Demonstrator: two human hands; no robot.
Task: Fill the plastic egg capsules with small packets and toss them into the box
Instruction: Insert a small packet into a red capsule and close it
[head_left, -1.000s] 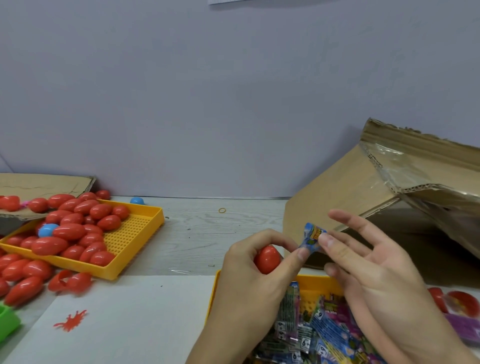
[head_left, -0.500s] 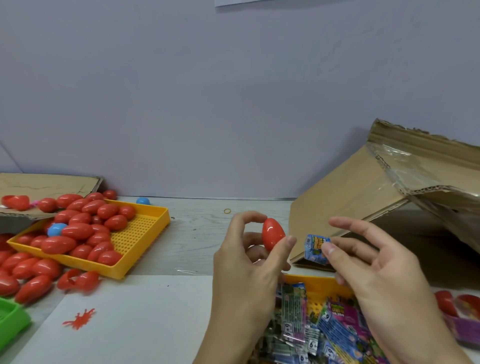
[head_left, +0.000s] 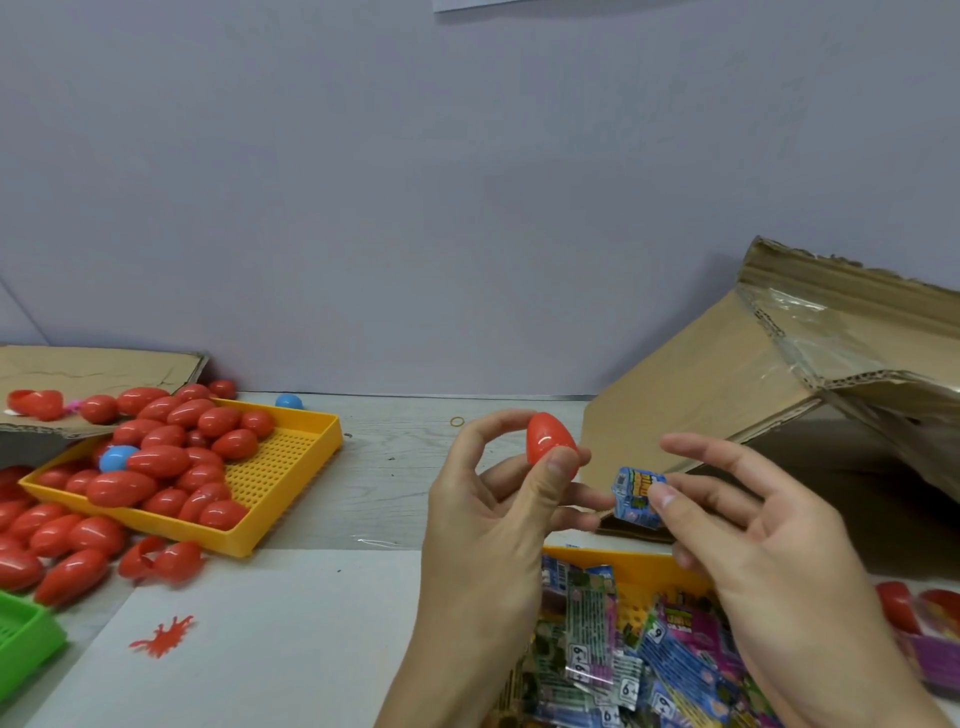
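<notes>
1. Holding a red egg capsule (head_left: 549, 441) up between thumb and fingers, the left hand (head_left: 498, 514) pinches it at about 12 o'clock of its palm; the capsule looks closed, though I cannot tell whether a seam has started to part.
2. The right hand (head_left: 748, 525), at 3 o'clock of the left, pinches a folded blue packet (head_left: 638, 496) between thumb and fingertip, just beside the capsule but apart from it.
3. The step in hand is likely the filling: packet ready, capsule not yet open.
4. Next, the capsule must be split, the packet pushed inside, and the halves snapped together.
5. The cardboard box (head_left: 701, 415) lies open at 2 o'clock of the hands, near enough for a short toss.
6. More packets fill the yellow tray (head_left: 644, 564) at 6 o'clock; spare capsules sit in another yellow tray (head_left: 291, 499) at 9 o'clock.
</notes>
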